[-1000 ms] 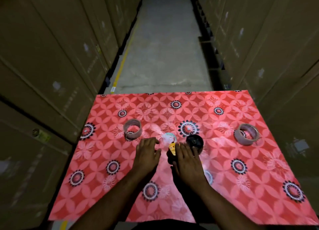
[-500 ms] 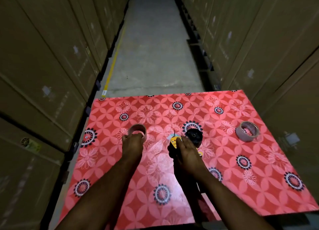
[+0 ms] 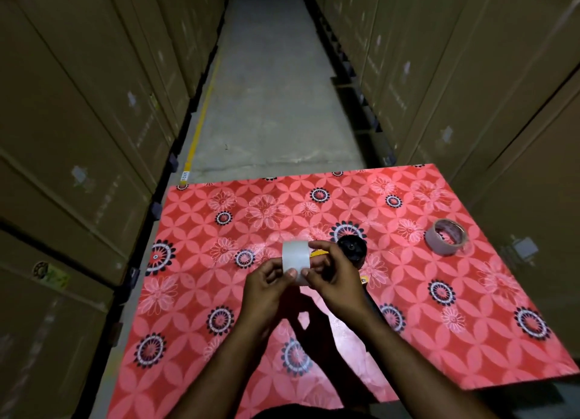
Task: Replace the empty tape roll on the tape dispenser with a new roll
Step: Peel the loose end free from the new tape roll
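Holding the new tape roll [image 3: 295, 263] above the table [image 3: 408, 340], just left of the dispenser [image 3: 352, 249], I'm pinching its rim with left hand [image 3: 266, 288] and right hand [image 3: 332, 282]; it seems light, stiff, slick-faced, best gripped by its edges.

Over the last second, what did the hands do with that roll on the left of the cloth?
The left hand reached out to the tape roll lying on the left, picked it up and brought it to the middle. The right hand let go of the tape dispenser and now grips the roll too, so both hands hold it above the tablecloth. The other roll on the right stayed put.
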